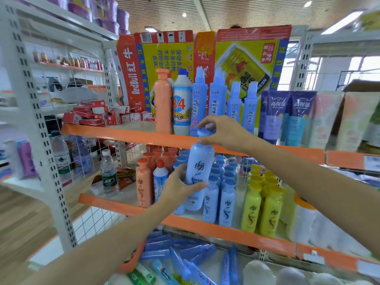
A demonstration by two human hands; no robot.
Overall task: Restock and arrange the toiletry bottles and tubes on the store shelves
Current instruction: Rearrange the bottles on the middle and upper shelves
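I hold a light blue shampoo bottle point(200, 163) upright in front of the middle shelf point(205, 225). My left hand point(181, 185) grips its lower body. My right hand point(221, 132) pinches its blue cap from above, level with the upper shelf's orange edge point(127, 133). Several matching blue bottles point(220, 194) stand in rows behind and beside it. Orange bottles point(152, 171) stand to their left and yellow bottles point(261, 206) to their right.
The upper shelf carries an orange bottle point(163, 101), a 84 disinfectant bottle point(182, 103), blue spray bottles point(218, 99) and purple-blue tubes point(287, 116). Blue tubes point(185, 256) lie loose on the bottom shelf. Water bottles point(109, 171) stand at left beside a white upright point(39, 112).
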